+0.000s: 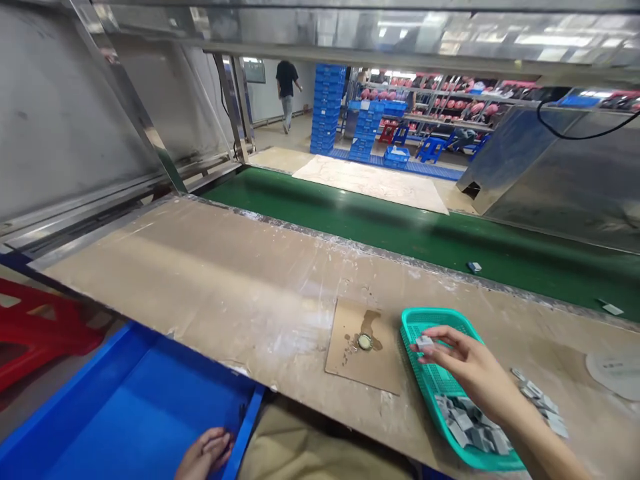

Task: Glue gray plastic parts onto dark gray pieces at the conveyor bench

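Note:
My right hand (pixel 463 363) is over a teal plastic basket (pixel 425 320) on the workbench and pinches a small grey piece (pixel 424 342) between thumb and fingertips. Several more small grey pieces (pixel 470 423) lie in the near end of the basket. My left hand (pixel 206 453) is low at the bottom edge, fingers curled, resting on the rim of a blue bin (pixel 125 407) below the bench. A brown cardboard square (pixel 365 347) with a small round metal part (pixel 365 342) on it lies just left of the basket.
A loose pile of grey pieces (pixel 543 403) lies right of the basket. Behind the bench runs a green conveyor belt (pixel 400 230) carrying a small piece (pixel 474 267). A red stool (pixel 40 330) stands at left. A person (pixel 287 90) walks far back near stacked blue crates (pixel 327 107).

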Demonstrator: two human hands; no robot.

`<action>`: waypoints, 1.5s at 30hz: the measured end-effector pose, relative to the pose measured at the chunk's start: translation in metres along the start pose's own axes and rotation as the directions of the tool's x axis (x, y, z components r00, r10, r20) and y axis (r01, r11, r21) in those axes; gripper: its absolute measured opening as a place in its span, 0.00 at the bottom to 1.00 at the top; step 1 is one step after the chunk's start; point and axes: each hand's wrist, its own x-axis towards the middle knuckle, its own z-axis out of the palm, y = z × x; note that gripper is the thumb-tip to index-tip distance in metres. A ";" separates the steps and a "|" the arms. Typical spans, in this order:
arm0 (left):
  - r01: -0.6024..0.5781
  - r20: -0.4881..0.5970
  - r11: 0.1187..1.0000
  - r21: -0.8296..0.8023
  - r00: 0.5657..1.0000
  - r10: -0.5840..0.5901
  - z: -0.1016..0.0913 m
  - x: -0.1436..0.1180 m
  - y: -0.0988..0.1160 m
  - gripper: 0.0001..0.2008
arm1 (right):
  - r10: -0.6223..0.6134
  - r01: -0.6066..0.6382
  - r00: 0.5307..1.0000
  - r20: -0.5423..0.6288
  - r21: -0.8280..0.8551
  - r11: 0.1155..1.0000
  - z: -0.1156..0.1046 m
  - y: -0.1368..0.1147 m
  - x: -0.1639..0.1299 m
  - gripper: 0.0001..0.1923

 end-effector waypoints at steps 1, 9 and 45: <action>-0.004 -0.019 1.000 -0.025 1.000 0.004 0.002 -0.008 0.005 0.25 | -0.031 0.032 0.999 0.010 -0.054 0.998 0.004 -0.001 0.002 0.20; -0.098 0.134 0.995 0.026 0.986 0.094 0.036 -0.082 0.079 0.24 | -0.262 0.319 0.947 0.184 -0.469 0.824 0.038 -0.007 0.022 0.13; -0.231 0.511 0.946 -0.226 0.799 0.317 0.229 -0.114 0.099 0.11 | 0.103 -0.111 0.949 0.299 0.009 0.994 0.065 -0.031 0.009 0.18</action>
